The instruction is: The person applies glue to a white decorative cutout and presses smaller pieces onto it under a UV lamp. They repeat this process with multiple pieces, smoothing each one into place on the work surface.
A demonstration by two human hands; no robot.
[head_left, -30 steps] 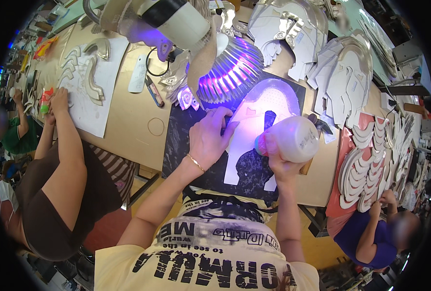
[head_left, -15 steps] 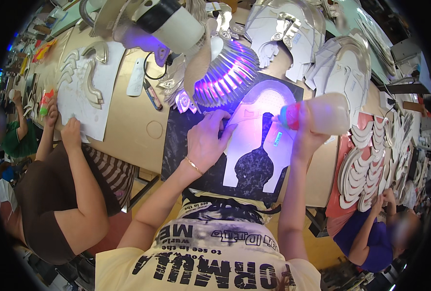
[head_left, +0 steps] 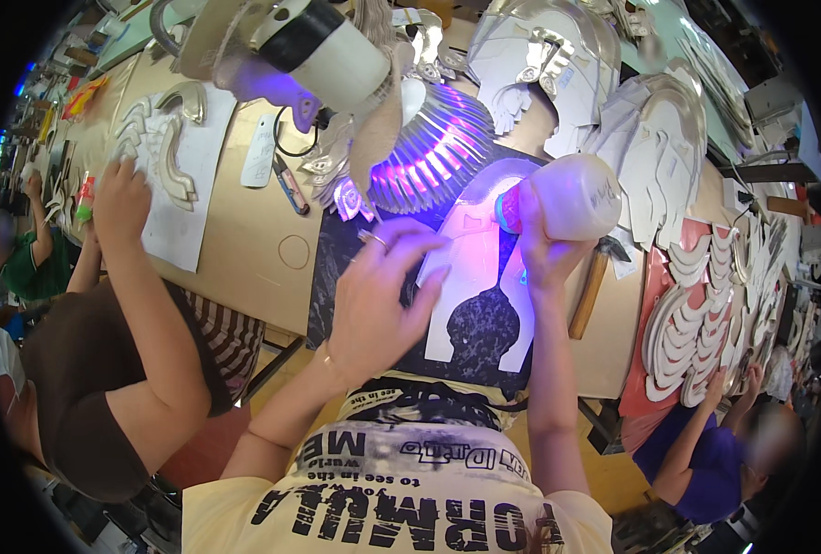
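My right hand (head_left: 547,254) is wrapped round a translucent white squeeze bottle (head_left: 577,198), tilted with its blue-and-pink cap end pointing left. Below its tip lies a flat white shoe-upper piece (head_left: 438,343), arched at the far end, with a keyhole-shaped opening in its middle. It rests on a black marbled slab (head_left: 484,323), which shows through that opening. My left hand (head_left: 383,295) is open at the piece's left edge, fingers spread; whether the fingertips touch it, I cannot tell. Violet light falls on the piece, and the bottle hides part of it.
A lamp-like white-and-black device (head_left: 327,51) hangs above a fanned stack of ribbed pieces (head_left: 438,138). Right of the slab lies a hammer (head_left: 591,291); left, a cutter knife (head_left: 290,189). Co-workers sit on both sides, one near curved pieces on a red sheet (head_left: 646,365).
My right hand has brought the bottle left and slightly up over the white piece, uncovering the hammer. My left hand has shifted slightly, its fingers spreading. The left co-worker's hand has risen.
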